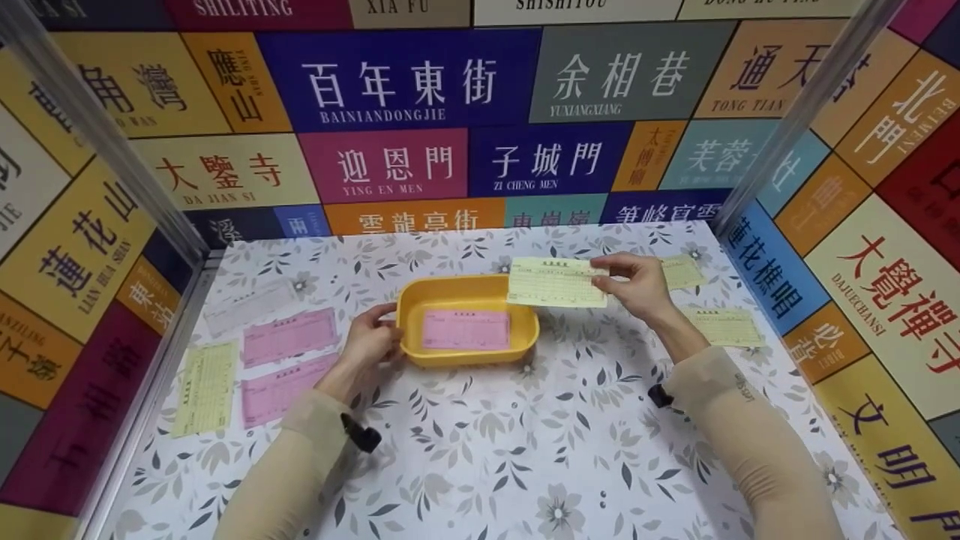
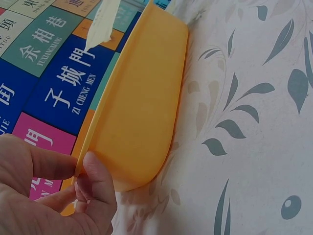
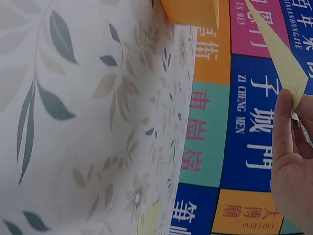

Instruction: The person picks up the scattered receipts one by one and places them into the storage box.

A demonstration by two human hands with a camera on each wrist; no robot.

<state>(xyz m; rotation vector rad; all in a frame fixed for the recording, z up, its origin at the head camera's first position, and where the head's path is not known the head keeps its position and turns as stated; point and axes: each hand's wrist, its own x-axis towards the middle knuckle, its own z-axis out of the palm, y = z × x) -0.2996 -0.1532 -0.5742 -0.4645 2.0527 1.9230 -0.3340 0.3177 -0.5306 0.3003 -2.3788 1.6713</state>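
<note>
A yellow plastic tray (image 1: 469,358) stands on the table, with a pink printed slip (image 1: 465,330) lying flat inside it. My left hand (image 1: 371,337) pinches the tray's left rim between thumb and fingers; the left wrist view shows this grip on the yellow wall (image 2: 142,107) close up. Above the tray's right back corner, my right hand (image 1: 634,285) holds a pale yellow printed slip (image 1: 556,282) by its right edge. In the right wrist view that yellow slip (image 3: 281,58) is raised, pinched between thumb and fingers.
At left lie two pink slips (image 1: 291,336), a whitish slip (image 1: 251,307) and a yellow slip (image 1: 205,388). Two more yellow slips (image 1: 724,327) lie at right, one partly behind my right hand. Colourful sign-printed panels (image 1: 405,82) wall the floral-covered table (image 1: 480,465) at back and sides.
</note>
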